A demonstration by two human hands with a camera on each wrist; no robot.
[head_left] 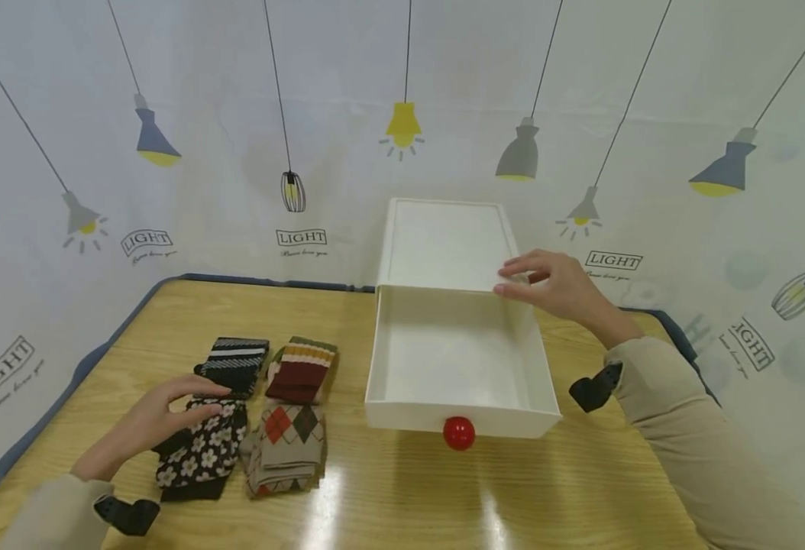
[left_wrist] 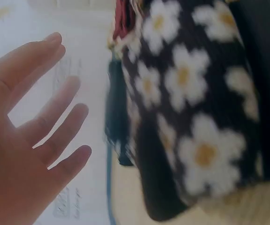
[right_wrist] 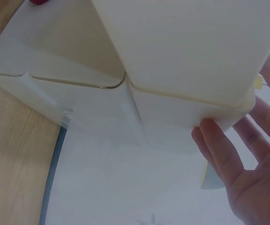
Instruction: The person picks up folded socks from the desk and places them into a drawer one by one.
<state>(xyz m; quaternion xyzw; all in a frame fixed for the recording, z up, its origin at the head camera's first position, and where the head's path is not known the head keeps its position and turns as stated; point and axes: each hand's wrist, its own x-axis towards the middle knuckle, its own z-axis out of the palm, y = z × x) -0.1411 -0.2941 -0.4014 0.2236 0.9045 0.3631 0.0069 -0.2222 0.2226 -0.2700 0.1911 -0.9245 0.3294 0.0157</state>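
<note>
In the head view a white drawer box (head_left: 449,244) stands at the table's back with its drawer (head_left: 459,359) pulled out, bare inside, a red ball knob (head_left: 459,433) on its front. My right hand (head_left: 557,286) rests on the box's upper front right corner, fingers extended; the right wrist view shows the thumb (right_wrist: 219,145) against the box's side. My left hand (head_left: 158,420) hovers over folded black socks with white flowers (head_left: 205,451), fingers loose and holding nothing. In the left wrist view, those flowered socks (left_wrist: 191,93) lie beside the hand, apart from its fingers.
Beside the flowered socks lie folded argyle socks (head_left: 292,443). Behind them are black striped socks (head_left: 237,363) and maroon socks with striped cuffs (head_left: 302,370). A wooden table (head_left: 347,489) carries everything. A lamp-print sheet (head_left: 347,137) hangs close behind the box.
</note>
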